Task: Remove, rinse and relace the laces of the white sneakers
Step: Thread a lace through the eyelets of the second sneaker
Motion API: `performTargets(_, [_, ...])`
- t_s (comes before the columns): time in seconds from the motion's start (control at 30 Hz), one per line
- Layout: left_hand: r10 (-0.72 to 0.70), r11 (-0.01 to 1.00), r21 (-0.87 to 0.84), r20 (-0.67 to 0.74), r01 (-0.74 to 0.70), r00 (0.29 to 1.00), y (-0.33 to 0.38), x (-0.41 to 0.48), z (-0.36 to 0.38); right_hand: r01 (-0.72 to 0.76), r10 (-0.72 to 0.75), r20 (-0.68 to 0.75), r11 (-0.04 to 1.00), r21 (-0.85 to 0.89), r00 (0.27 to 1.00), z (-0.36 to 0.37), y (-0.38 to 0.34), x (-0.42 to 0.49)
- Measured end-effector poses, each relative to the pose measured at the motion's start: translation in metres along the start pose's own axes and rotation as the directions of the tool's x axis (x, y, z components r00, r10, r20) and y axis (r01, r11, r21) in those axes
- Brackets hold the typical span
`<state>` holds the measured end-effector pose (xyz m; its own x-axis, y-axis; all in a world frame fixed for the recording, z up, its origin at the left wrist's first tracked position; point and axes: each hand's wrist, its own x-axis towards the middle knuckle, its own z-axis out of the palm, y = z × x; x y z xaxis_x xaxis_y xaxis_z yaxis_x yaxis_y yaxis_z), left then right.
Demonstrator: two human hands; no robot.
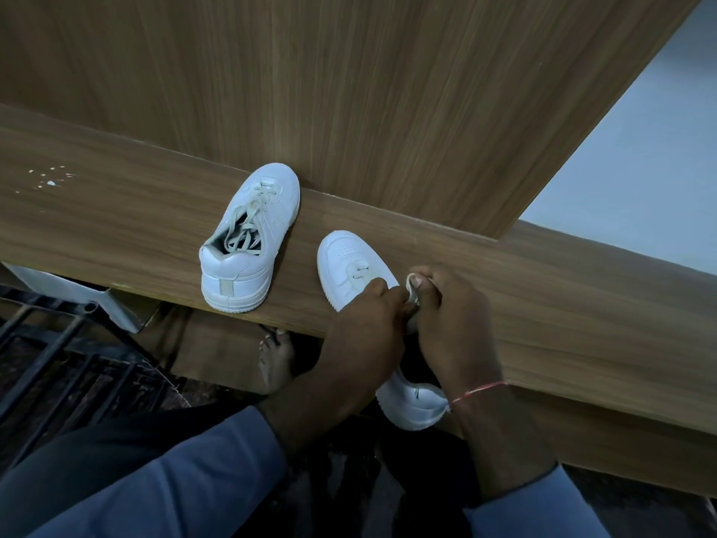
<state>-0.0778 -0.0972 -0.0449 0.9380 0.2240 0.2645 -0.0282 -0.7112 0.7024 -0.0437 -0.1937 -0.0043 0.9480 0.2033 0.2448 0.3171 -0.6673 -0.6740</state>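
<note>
Two white sneakers stand on a wooden shelf (116, 211). The left sneaker (248, 238) points away from me, its greyish lace (248, 227) loosely threaded and bunched in the opening. The right sneaker (349, 266) lies under my hands, toe away, heel (415, 405) hanging over the shelf's front edge. My left hand (368, 316) rests on its middle with fingers curled at the lace. My right hand (446, 304) pinches a greyish lace (411, 283) beside the shoe. A short lace span (362, 269) shows at the lowest eyelets.
A tall wooden panel (349, 91) rises behind the shelf. A pale wall (640, 168) lies at the right. Below the shelf at left are a black metal frame (58, 363), a white object (77, 293) and a bare foot (275, 363) on a dark floor.
</note>
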Motion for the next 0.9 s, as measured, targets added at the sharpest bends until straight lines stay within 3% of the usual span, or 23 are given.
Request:
performTargets(0.2, [0.078, 0.996, 0.032, 0.003, -0.078, 0.997, -0.001, -0.001, -0.008, 0.045, -0.027, 0.278, 0.997, -0.056, 0.960, -0.018, 0.001, -0.020])
performTargets(0.4, [0.097, 0.993, 0.042, 0.217, -0.109, 0.971, 0.006, -0.008, -0.021, 0.040, -0.024, 0.183, 0.995, -0.086, 0.983, -0.025, 0.004, -0.032])
performTargets(0.57, [0.162, 0.986, 0.019, 0.107, -0.165, 0.981, -0.005, -0.006, -0.025, 0.024, 0.037, 0.213, 0.961, -0.274, 0.976, -0.025, 0.006, -0.028])
performTargets(0.73, [0.202, 0.971, 0.115, 0.086, -0.211, 0.975, -0.006, -0.003, -0.016, -0.016, 0.061, 0.279, 0.987, -0.160, 0.958, -0.026, 0.004, -0.029])
performTargets(0.9, [0.168, 0.984, 0.053, 0.053, -0.171, 0.984, -0.004, -0.007, -0.009, 0.042, 0.039, 0.407, 0.981, -0.187, 0.912, -0.028, -0.002, -0.030])
